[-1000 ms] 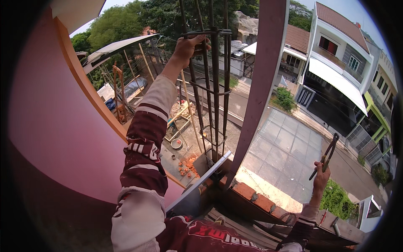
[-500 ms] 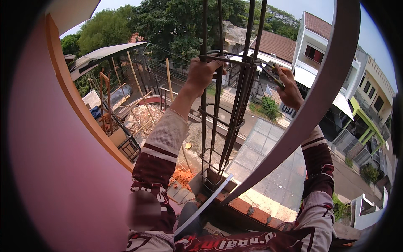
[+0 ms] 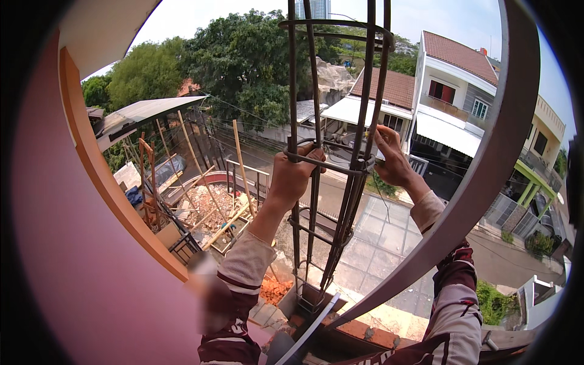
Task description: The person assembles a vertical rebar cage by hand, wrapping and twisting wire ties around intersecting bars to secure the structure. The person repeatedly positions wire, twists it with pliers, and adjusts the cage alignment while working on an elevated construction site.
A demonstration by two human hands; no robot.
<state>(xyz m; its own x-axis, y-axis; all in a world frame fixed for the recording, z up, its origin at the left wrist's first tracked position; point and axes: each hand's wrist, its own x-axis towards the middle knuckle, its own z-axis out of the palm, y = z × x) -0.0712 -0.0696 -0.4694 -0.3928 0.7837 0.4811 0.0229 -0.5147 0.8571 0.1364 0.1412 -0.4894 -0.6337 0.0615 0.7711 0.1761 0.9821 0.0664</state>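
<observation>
In front of me stands a tall cage of dark steel reinforcing bars point(image 3: 312, 201), with square wire ties around it at intervals. My left hand point(image 3: 293, 177) is closed around the left side of one rebar stirrup point(image 3: 328, 164), against the upright bars. At the stirrup's right corner, my right hand point(image 3: 396, 159) is raised with bent fingers around the pincers point(image 3: 369, 160), largely hidden by the hand and bars. A thin tie wire point(image 3: 383, 198) dangles below this corner.
A pink wall with an orange edge point(image 3: 115, 201) rises at my left. On the right curves a grey-mauve frame point(image 3: 450, 243). The cage's foot stands by a brick ledge point(image 3: 380, 337). Far below are rubble point(image 3: 204, 204), bamboo poles point(image 3: 243, 167), a road and houses.
The view has tilted upward, so cage and hands sit lower. My right hand has moved in to the stirrup's corner with the pincers; my left hand keeps its grip.
</observation>
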